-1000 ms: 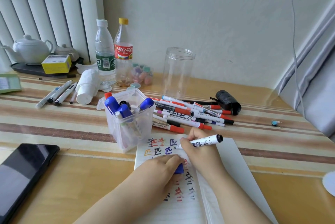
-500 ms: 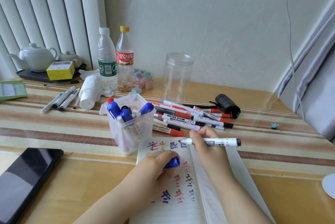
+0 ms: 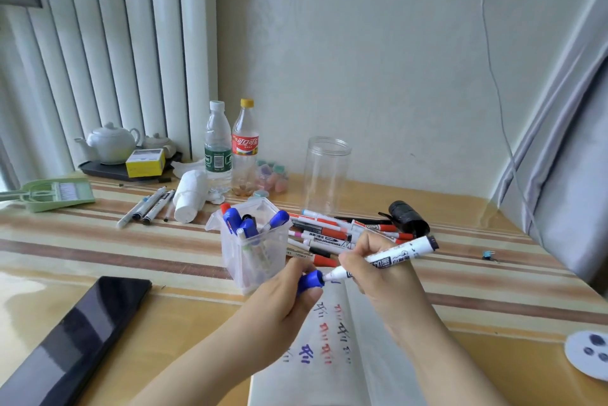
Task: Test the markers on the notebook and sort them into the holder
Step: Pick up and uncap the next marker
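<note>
My right hand [image 3: 378, 270] grips a white marker [image 3: 394, 257], its tip pointing left. My left hand [image 3: 283, 297] pinches the marker's blue cap [image 3: 311, 279], which sits against the tip. Both hands hover over the open notebook [image 3: 329, 369], marked with red, blue and black test strokes. A clear plastic holder [image 3: 253, 251] with several blue-capped markers stands just behind my left hand. A loose pile of markers [image 3: 332, 231] lies on the table behind my right hand.
A dark phone [image 3: 75, 336] lies at the front left. Behind the holder are two bottles [image 3: 230, 149], a clear jar [image 3: 325, 172], a white roll [image 3: 190, 195], pens [image 3: 148, 205], a teapot [image 3: 110, 142] and a black roll [image 3: 408, 216]. A green dustpan [image 3: 56, 195] lies far left.
My right hand lifted the marker off the notebook and swung its tip to the left. My left hand brought the blue cap up onto the tip. The view tilted upward.
</note>
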Demonstrator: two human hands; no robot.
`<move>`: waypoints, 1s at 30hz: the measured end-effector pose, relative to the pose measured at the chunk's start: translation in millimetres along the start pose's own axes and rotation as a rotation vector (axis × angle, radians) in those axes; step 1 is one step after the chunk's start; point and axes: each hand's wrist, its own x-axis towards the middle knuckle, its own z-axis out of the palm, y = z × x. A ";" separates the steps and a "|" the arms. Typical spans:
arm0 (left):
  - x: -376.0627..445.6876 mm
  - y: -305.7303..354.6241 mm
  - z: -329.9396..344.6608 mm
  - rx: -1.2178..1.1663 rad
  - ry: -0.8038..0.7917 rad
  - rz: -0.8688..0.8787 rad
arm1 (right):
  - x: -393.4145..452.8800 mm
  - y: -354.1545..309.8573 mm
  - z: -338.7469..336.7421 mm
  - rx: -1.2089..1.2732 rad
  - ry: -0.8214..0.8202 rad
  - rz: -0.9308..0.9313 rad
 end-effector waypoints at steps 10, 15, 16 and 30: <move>-22.9 14.8 -18.8 0.047 0.066 0.074 | -17.2 -12.7 10.5 0.042 -0.077 -0.040; -32.8 23.0 -22.4 -0.048 0.087 0.086 | -21.8 -22.3 9.8 0.072 -0.099 -0.043; -33.7 25.1 -23.2 -0.075 0.094 0.076 | -22.5 -23.4 8.1 0.089 -0.093 -0.052; -22.3 41.8 -0.7 -0.227 0.007 0.119 | -38.6 -11.3 4.0 0.306 -0.106 0.002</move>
